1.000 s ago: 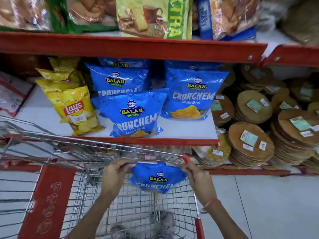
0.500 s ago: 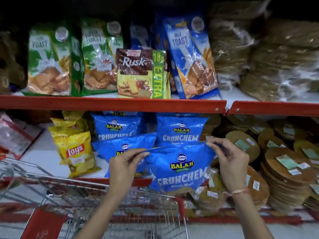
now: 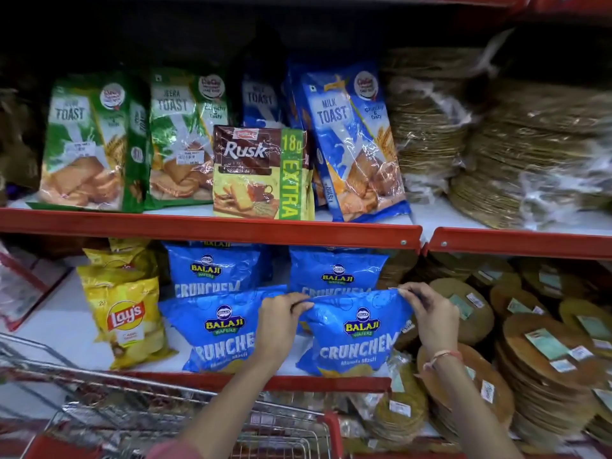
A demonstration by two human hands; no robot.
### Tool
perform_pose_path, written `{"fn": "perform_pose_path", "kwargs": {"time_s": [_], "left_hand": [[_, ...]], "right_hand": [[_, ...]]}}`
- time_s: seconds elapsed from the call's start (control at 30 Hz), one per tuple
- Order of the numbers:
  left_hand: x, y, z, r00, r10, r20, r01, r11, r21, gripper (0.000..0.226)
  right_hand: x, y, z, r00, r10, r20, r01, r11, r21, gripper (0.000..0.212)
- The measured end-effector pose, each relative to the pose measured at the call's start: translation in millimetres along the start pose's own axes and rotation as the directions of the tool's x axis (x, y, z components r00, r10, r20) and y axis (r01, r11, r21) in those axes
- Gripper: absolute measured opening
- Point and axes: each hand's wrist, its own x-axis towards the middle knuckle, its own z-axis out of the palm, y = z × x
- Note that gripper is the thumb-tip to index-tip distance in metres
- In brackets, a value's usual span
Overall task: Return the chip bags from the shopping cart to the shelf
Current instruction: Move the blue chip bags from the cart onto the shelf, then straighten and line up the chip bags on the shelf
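Observation:
A blue Balaji Crunchem chip bag [image 3: 356, 336] stands on the white lower shelf [image 3: 66, 329], in front of another blue bag [image 3: 334, 271]. My left hand [image 3: 280, 323] pinches its top left corner and my right hand [image 3: 430, 314] pinches its top right corner. A second front blue bag [image 3: 215, 329] stands to its left, with one more blue bag [image 3: 212, 268] behind. The wire shopping cart [image 3: 165, 412] is below, its inside mostly out of view.
Yellow Lay's bags [image 3: 127, 319] stand left of the blue ones. Stacks of round flatbreads [image 3: 546, 352] fill the shelf to the right. The red-edged upper shelf [image 3: 205, 226] carries toast and rusk packs [image 3: 261, 173].
Both hands lifted the blue bag out of the cart and up to the lower shelf, where it now rests at the right front. The view tilted upward.

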Motion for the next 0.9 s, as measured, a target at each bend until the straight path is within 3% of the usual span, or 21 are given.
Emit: {"fn": "perform_pose_path", "kwargs": {"time_s": [0.07, 0.17, 0.37, 0.53, 0.6, 0.67, 0.73, 0.83, 0.9], "left_hand": [[1.4, 1.1, -2.6, 1.0, 0.018, 0.009, -0.018, 1.0, 0.022, 0.022], [-1.9, -1.0, -17.9, 0.998, 0.064, 0.013, -0.064, 0.998, 0.0, 0.029], [-25.6, -39.4, -85.2, 0.974, 0.226, -0.016, -0.222, 0.964, 0.144, 0.046], [-28.5, -107.5, -162.5, 0.969, 0.199, -0.146, -0.148, 0.942, 0.3, 0.051], [-22.7, -129.6, -192.6, 0.966, 0.172, -0.193, -0.096, 0.933, 0.347, 0.048], [-13.2, -147.2, -221.8, 0.966, 0.113, -0.232, -0.004, 0.905, 0.426, 0.029], [0.3, -166.8, -247.7, 0.977, 0.037, -0.212, 0.08, 0.85, 0.52, 0.025], [20.0, -195.1, -276.2, 0.993, -0.068, -0.094, 0.113, 0.76, 0.641, 0.044], [29.3, -201.7, -286.5, 0.986, -0.157, -0.052, 0.151, 0.735, 0.661, 0.056]], "right_hand": [[0.8, -10.1, 2.1, 0.998, -0.045, 0.043, 0.047, 0.998, -0.051, 0.008], [-6.7, -34.7, 12.1, 0.974, -0.197, 0.108, 0.211, 0.968, -0.138, 0.026], [-41.9, -99.9, 67.3, 0.912, -0.363, 0.193, 0.386, 0.917, -0.102, 0.042], [-60.0, -170.5, 144.2, 0.784, -0.51, 0.353, 0.569, 0.819, -0.08, 0.053], [-63.9, -201.5, 179.4, 0.73, -0.576, 0.367, 0.643, 0.762, -0.083, 0.038], [-62.8, -232.9, 214.6, 0.678, -0.642, 0.359, 0.717, 0.686, -0.125, 0.026], [-59.3, -263.7, 246.8, 0.634, -0.618, 0.464, 0.743, 0.653, -0.146, 0.019], [-57.6, -298.8, 288.0, 0.583, -0.438, 0.685, 0.734, 0.645, -0.213, 0.019], [-60.3, -309.9, 309.5, 0.592, -0.336, 0.733, 0.723, 0.624, -0.298, 0.022]]}}
